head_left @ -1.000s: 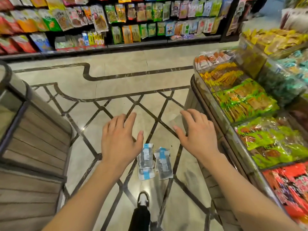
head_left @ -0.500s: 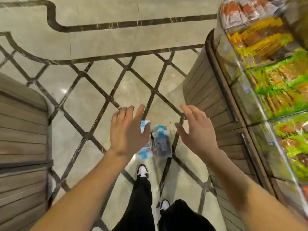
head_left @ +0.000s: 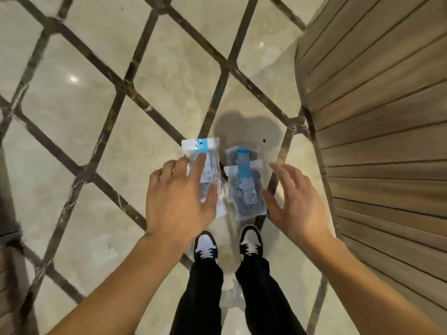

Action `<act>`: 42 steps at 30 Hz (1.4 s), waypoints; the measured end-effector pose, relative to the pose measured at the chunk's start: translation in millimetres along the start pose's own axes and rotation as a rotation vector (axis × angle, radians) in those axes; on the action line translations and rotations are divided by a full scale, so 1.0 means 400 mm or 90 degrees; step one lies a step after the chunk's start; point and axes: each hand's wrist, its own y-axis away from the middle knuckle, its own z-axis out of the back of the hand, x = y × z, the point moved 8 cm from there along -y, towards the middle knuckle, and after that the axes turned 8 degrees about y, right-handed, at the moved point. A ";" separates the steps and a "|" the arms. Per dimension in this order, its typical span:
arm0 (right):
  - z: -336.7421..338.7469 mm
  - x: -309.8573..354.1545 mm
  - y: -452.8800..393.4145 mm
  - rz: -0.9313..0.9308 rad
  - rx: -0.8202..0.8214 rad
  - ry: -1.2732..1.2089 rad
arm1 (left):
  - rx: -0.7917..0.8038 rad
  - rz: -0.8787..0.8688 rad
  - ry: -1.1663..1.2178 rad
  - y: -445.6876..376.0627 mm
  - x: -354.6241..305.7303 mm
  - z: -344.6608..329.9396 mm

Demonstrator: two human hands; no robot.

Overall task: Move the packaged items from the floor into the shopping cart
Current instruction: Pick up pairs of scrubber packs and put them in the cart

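Two clear packets with blue strips lie side by side on the marble floor just ahead of my shoes. My left hand (head_left: 180, 201) hovers over the left packet (head_left: 202, 147), fingers spread, covering its lower half; whether it touches is unclear. The right packet (head_left: 246, 189) holds dark contents and lies between my hands. My right hand (head_left: 294, 204) is open beside its right edge, fingers apart and empty. No shopping cart is in view.
A curved wooden-slat display base (head_left: 382, 141) rises close on the right. The floor (head_left: 96, 141) is pale marble with dark diamond inlay lines. My black-and-white shoes (head_left: 205, 245) stand right behind the packets.
The view has tipped down and closed in on the floor; shelves and snack bins have left the frame. Both hands have dropped toward the packets, the left now over the left packet.
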 end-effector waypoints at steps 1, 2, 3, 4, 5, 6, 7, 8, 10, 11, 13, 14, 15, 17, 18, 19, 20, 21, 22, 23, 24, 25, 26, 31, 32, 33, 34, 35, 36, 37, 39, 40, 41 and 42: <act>-0.073 -0.033 -0.016 -0.011 0.012 -0.010 | 0.011 0.007 0.004 -0.017 0.026 -0.071; -0.146 -0.067 -0.027 -0.023 0.026 -0.019 | 0.022 0.013 0.007 -0.030 0.051 -0.142; -0.216 -0.100 -0.041 -0.034 0.038 -0.027 | 0.032 0.020 0.007 -0.045 0.077 -0.211; -0.286 -0.132 -0.054 -0.041 0.047 -0.030 | 0.042 0.028 0.005 -0.060 0.105 -0.279; -0.355 -0.163 -0.065 -0.050 0.068 -0.027 | 0.054 0.037 0.004 -0.073 0.131 -0.346; -0.423 -0.192 -0.077 -0.067 0.098 -0.019 | 0.068 0.047 0.003 -0.088 0.157 -0.412; -0.488 -0.219 -0.089 -0.088 0.138 -0.003 | 0.081 0.056 0.000 -0.102 0.181 -0.472; -0.549 -0.246 -0.099 -0.110 0.172 0.012 | 0.088 0.067 -0.007 -0.113 0.208 -0.530; -0.646 -0.288 -0.119 -0.133 0.207 0.020 | 0.095 0.091 -0.027 -0.127 0.264 -0.635; -0.691 -0.304 -0.129 -0.137 0.210 0.004 | 0.095 0.105 -0.036 -0.127 0.293 -0.688; -0.754 -0.331 -0.142 -0.154 0.196 -0.064 | 0.081 0.124 -0.031 -0.116 0.339 -0.770; -0.792 -0.351 -0.143 -0.179 0.186 -0.121 | 0.079 0.137 -0.019 -0.109 0.362 -0.816; -0.821 -0.368 -0.145 -0.213 0.175 -0.178 | 0.094 0.163 0.010 -0.105 0.383 -0.859; -0.863 -0.391 -0.145 -0.273 0.174 -0.239 | 0.133 0.209 0.092 -0.098 0.414 -0.923; -0.879 -0.399 -0.147 -0.287 0.178 -0.237 | 0.130 0.223 0.129 -0.097 0.424 -0.939; -0.890 -0.405 -0.148 -0.298 0.185 -0.232 | 0.117 0.232 0.152 -0.098 0.429 -0.945; -0.896 -0.412 -0.148 -0.315 0.189 -0.230 | 0.103 0.238 0.169 -0.101 0.429 -0.945; -0.902 -0.418 -0.148 -0.334 0.195 -0.231 | 0.090 0.244 0.184 -0.104 0.425 -0.941; -0.906 -0.418 -0.148 -0.347 0.201 -0.230 | 0.074 0.250 0.200 -0.107 0.421 -0.934; -0.904 -0.411 -0.147 -0.348 0.203 -0.226 | 0.054 0.252 0.218 -0.113 0.415 -0.925; -0.897 -0.405 -0.145 -0.344 0.195 -0.219 | 0.037 0.250 0.237 -0.120 0.406 -0.915; -0.890 -0.398 -0.144 -0.345 0.186 -0.214 | 0.033 0.252 0.260 -0.127 0.398 -0.906; -0.884 -0.393 -0.143 -0.348 0.179 -0.214 | 0.045 0.262 0.282 -0.133 0.391 -0.901; -0.874 -0.384 -0.141 -0.401 0.202 -0.214 | 0.194 0.316 0.349 -0.105 0.395 -0.932; -0.876 -0.383 -0.139 -0.410 0.212 -0.222 | 0.222 0.320 0.376 -0.092 0.404 -0.946; -0.880 -0.382 -0.137 -0.419 0.220 -0.233 | 0.250 0.314 0.405 -0.082 0.410 -0.958; -0.882 -0.381 -0.135 -0.424 0.220 -0.247 | 0.274 0.297 0.437 -0.075 0.413 -0.971; -0.882 -0.379 -0.133 -0.431 0.219 -0.264 | 0.284 0.282 0.484 -0.069 0.414 -0.979; -0.880 -0.376 -0.130 -0.436 0.215 -0.283 | 0.286 0.276 0.533 -0.064 0.413 -0.981; -0.876 -0.371 -0.128 -0.441 0.210 -0.300 | 0.280 0.274 0.572 -0.061 0.409 -0.976; -0.859 -0.358 -0.120 -0.446 0.190 -0.323 | 0.253 0.270 0.626 -0.050 0.406 -0.960; -0.842 -0.347 -0.117 -0.443 0.175 -0.336 | 0.237 0.266 0.660 -0.042 0.400 -0.943; -0.823 -0.336 -0.113 -0.445 0.164 -0.349 | 0.217 0.263 0.684 -0.032 0.394 -0.922; -0.798 -0.321 -0.112 -0.440 0.152 -0.359 | 0.198 0.261 0.704 -0.023 0.386 -0.893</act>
